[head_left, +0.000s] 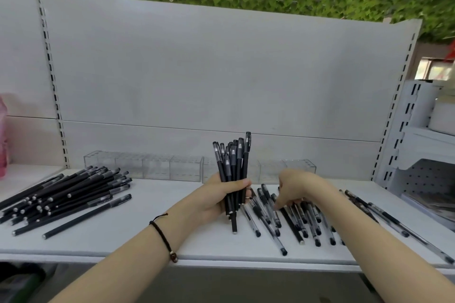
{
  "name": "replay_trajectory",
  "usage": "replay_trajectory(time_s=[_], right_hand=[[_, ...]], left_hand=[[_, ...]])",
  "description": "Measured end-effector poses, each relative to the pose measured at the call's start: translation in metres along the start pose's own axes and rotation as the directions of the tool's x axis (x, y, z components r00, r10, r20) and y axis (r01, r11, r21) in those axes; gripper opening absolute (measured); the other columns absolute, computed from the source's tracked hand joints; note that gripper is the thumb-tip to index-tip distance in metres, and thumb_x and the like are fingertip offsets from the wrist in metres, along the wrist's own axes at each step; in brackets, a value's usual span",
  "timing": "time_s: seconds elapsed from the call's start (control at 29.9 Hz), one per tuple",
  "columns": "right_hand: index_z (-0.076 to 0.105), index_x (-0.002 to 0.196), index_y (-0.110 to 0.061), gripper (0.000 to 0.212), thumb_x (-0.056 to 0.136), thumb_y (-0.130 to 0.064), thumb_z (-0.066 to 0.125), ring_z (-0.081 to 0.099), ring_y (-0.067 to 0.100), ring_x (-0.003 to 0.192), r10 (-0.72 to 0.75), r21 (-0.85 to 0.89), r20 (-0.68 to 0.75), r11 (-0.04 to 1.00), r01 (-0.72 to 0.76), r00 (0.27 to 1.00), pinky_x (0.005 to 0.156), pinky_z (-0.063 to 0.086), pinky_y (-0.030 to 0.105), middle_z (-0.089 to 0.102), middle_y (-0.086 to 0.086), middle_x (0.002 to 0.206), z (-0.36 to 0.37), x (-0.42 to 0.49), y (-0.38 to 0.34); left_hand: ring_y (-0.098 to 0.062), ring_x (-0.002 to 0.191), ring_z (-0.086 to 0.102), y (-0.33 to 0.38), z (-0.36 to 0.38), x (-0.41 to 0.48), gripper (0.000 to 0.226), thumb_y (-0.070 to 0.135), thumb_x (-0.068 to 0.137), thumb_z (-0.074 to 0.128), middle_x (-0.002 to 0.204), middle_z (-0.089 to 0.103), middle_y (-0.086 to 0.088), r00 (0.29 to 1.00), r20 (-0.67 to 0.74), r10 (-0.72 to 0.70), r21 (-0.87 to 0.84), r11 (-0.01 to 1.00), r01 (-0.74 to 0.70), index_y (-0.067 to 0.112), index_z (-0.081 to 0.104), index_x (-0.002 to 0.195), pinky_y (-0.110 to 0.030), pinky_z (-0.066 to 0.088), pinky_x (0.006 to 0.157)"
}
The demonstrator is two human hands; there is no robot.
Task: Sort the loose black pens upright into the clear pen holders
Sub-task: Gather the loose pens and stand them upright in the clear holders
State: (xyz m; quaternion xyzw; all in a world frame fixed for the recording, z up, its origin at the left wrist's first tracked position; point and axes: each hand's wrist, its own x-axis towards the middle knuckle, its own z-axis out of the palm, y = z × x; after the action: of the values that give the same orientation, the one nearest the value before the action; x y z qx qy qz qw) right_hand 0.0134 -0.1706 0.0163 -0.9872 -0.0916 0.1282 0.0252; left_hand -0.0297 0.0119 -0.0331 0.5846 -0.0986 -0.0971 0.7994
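Note:
My left hand [221, 198] grips an upright bundle of several black pens [232, 167], caps pointing up, above the white shelf [147, 236]. My right hand [294, 188] reaches down into the loose pens lying on the shelf [290, 216], fingers curled onto them; whether it holds one is hidden. A second pile of black pens [66, 197] lies at the left. Clear pen holders [145, 165] stand in a row along the shelf's back, with another clear holder [299, 166] behind my right hand.
A few more pens [394, 222] lie at the shelf's right end. The white back panel [221, 69] rises behind the holders. A white rack [423, 145] stands to the right, a pink object [3, 140] at the far left edge.

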Motion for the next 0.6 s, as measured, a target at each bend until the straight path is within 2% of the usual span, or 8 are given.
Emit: replay_trajectory(time_s=[0.1,0.2,0.27,0.33,0.44,0.54,0.6], right_hand=[[0.052,0.062,-0.01,0.024,0.078,-0.018,0.069,0.042,0.013,0.04,0.017,0.153,-0.053,0.988,-0.009,0.998,0.044,0.033,0.02,0.049,-0.006,0.037,0.004,0.003,0.002],[0.061,0.07,-0.007,0.015,0.077,-0.019,0.067,0.043,0.012,0.041,0.012,0.382,-0.153,0.923,0.048,0.988,0.041,0.029,0.019,0.055,-0.003,0.045,-0.001,0.002,0.008],[0.064,0.079,-0.005,0.012,0.08,-0.016,0.069,0.045,0.008,0.042,-0.034,0.585,-0.227,0.795,0.164,0.973,0.039,0.029,0.019,0.062,-0.004,0.053,-0.007,0.001,0.008],[0.065,0.085,-0.006,0.009,0.083,-0.013,0.07,0.047,0.007,0.045,-0.103,0.73,-0.315,0.609,0.31,0.943,0.04,0.031,0.019,0.066,-0.004,0.06,-0.013,-0.004,0.001],[0.063,0.087,-0.004,0.006,0.085,-0.007,0.068,0.047,0.009,0.046,-0.178,0.784,-0.451,0.39,0.483,0.875,0.041,0.031,0.019,0.069,0.004,0.072,-0.016,-0.015,-0.017],[0.062,0.087,-0.005,0.007,0.084,-0.006,0.068,0.047,0.012,0.048,-0.2,0.761,-0.497,0.367,0.535,0.845,0.041,0.03,0.02,0.062,0.006,0.065,-0.013,-0.023,-0.03],[0.062,0.09,-0.004,0.009,0.084,-0.006,0.068,0.047,0.012,0.049,-0.225,0.751,-0.484,0.39,0.533,0.846,0.042,0.03,0.02,0.059,0.008,0.064,-0.008,-0.026,-0.037]], left_hand=[[-0.015,0.067,0.061,-0.001,-0.003,0.0,0.012,0.004,0.088,0.065,0.071,0.063,0.0,0.999,-0.027,0.031,0.0,1.0,-0.031,0.008,0.06,0.099,-0.03,0.051,0.068],[-0.015,0.067,0.059,0.001,-0.006,-0.002,0.015,0.008,0.088,0.067,0.074,0.061,0.001,0.997,-0.039,0.073,0.036,0.997,-0.072,0.01,0.06,0.101,-0.03,0.05,0.067],[-0.014,0.069,0.06,0.003,-0.008,-0.004,0.014,0.011,0.089,0.066,0.078,0.061,0.001,0.994,-0.034,0.103,0.075,0.992,-0.1,0.012,0.059,0.102,-0.03,0.049,0.07],[-0.012,0.073,0.062,0.006,-0.01,-0.006,0.012,0.013,0.091,0.064,0.084,0.064,0.001,0.992,-0.028,0.126,0.127,0.984,-0.122,0.012,0.061,0.103,-0.029,0.05,0.075],[-0.009,0.082,0.063,0.013,-0.015,-0.014,0.018,0.019,0.093,0.062,0.096,0.067,0.0,0.989,-0.015,0.147,0.234,0.962,-0.14,0.015,0.06,0.11,-0.021,0.05,0.072],[-0.013,0.1,0.067,0.02,-0.023,-0.022,0.027,0.023,0.095,0.058,0.114,0.07,-0.001,0.985,0.031,0.167,0.315,0.934,-0.169,0.017,0.06,0.121,-0.017,0.051,0.073],[-0.016,0.104,0.068,0.021,-0.026,-0.027,0.027,0.019,0.096,0.056,0.115,0.071,0.0,0.982,0.065,0.175,0.326,0.927,-0.186,0.02,0.06,0.122,-0.02,0.052,0.076]])
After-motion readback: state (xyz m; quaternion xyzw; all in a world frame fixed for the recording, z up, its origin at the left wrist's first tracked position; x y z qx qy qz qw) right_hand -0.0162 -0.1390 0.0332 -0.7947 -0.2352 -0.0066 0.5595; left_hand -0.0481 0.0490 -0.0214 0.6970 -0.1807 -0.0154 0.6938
